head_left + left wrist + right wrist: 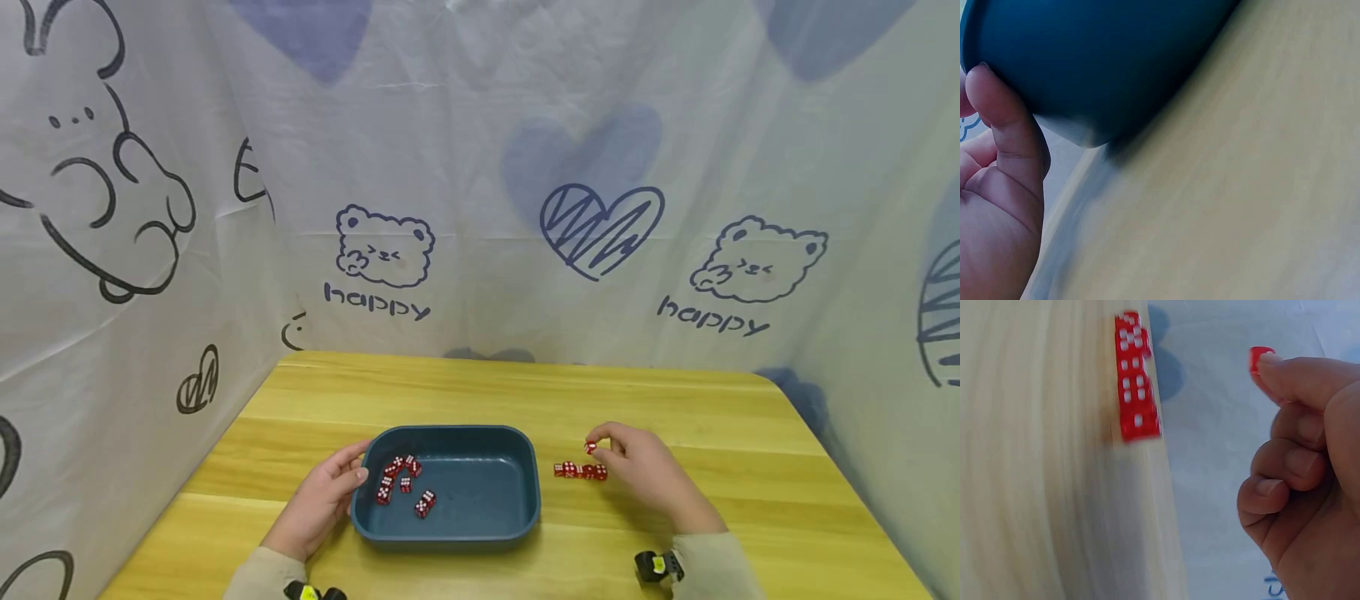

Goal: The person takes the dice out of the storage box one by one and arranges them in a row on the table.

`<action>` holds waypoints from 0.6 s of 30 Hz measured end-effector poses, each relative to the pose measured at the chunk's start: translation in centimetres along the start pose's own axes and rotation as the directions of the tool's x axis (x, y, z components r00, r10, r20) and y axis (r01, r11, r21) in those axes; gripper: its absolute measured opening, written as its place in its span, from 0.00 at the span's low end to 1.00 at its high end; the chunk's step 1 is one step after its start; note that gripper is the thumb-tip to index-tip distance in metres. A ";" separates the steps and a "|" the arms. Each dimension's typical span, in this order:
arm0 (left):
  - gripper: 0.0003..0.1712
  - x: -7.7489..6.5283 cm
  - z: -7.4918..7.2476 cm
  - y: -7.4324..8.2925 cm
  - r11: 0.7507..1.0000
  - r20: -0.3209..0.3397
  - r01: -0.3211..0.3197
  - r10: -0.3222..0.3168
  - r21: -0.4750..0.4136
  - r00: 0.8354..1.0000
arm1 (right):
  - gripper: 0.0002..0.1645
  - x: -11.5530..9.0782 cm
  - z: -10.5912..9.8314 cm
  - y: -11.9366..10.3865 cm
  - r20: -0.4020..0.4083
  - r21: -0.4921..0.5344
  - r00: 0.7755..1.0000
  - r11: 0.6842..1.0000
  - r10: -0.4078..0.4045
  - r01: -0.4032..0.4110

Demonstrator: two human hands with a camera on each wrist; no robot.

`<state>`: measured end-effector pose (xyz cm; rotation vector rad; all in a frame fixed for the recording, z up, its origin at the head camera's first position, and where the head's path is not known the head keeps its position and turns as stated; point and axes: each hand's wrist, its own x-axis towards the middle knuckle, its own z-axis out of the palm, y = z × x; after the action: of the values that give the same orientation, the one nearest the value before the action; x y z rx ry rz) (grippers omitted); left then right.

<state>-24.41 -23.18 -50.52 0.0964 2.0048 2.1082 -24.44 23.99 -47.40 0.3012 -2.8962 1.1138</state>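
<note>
**Sleeves (716, 567) up front, one red die (590, 447) in the pinch**

Right hand (648, 471): thumb and forefinger are pinching the die, other fingers curling into the palm. Die is hanging near the far side of a short row of red dice (581, 472) on the table (757, 467), not touching it. Row is running side to side, pieces butting together.

Left hand (321, 500): gripping the left end of the blue tray (483, 496), thumb at the rim, fingers going round the outside. Loose dice (385, 490) are lying inside, mostly toward that end.

From where I'm standing, the step looks like placing the die by the row. I'd be holding two opposite faces, squaring it before contact, lowering straight, releasing thumb and finger together. Main risk: a knuckle brushing the row and skewing it. Left is anchoring fine; no squeezing needed.
</note>
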 end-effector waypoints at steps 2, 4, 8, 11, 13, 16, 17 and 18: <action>0.32 0.0 0.0 0.0 1.000 0.006 0.003 -0.003 -0.004 1.000 | 0.11 -0.1 -0.3 0.6 0.008 -0.002 1.000 1.000 0.020 -0.020; 0.33 0.0 0.0 0.0 1.000 0.009 0.004 -0.004 -0.009 1.000 | 0.11 -0.1 -0.5 1.2 0.016 -0.001 0.999 0.999 0.034 -0.034; 0.33 0.1 -0.2 -0.1 1.000 0.015 0.003 -0.003 -0.006 1.000 | 0.11 -0.3 -0.7 2.1 0.025 0.009 0.999 0.999 0.045 -0.045; 0.33 0.1 -0.3 -0.2 1.000 0.018 0.000 0.000 0.003 1.000 | 0.10 -0.5 -0.7 2.6 0.026 0.023 0.998 0.998 0.057 -0.058; 0.33 0.2 -0.3 -0.2 1.000 0.016 0.003 -0.003 0.003 1.000 | 0.10 -0.6 -0.6 2.9 0.027 0.028 0.997 0.997 0.070 -0.071; 0.33 0.2 -0.3 -0.2 1.000 0.013 0.008 -0.008 -0.002 1.000 | 0.09 -0.7 -0.5 3.3 0.044 0.048 0.995 0.995 0.089 -0.091; 0.33 0.2 -0.3 -0.2 1.000 0.013 0.008 -0.008 -0.004 1.000 | 0.08 -0.7 -0.5 3.4 0.053 0.057 0.994 0.994 0.095 -0.098; 0.33 0.2 -0.4 -0.2 1.000 0.015 0.009 -0.009 -0.006 1.000 | 0.08 -0.8 -0.4 3.5 0.060 0.063 0.993 0.993 0.099 -0.103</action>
<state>-24.68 -23.46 -50.81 0.1016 1.9869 2.1021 -24.37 26.96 -49.52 0.1923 -2.9586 1.2382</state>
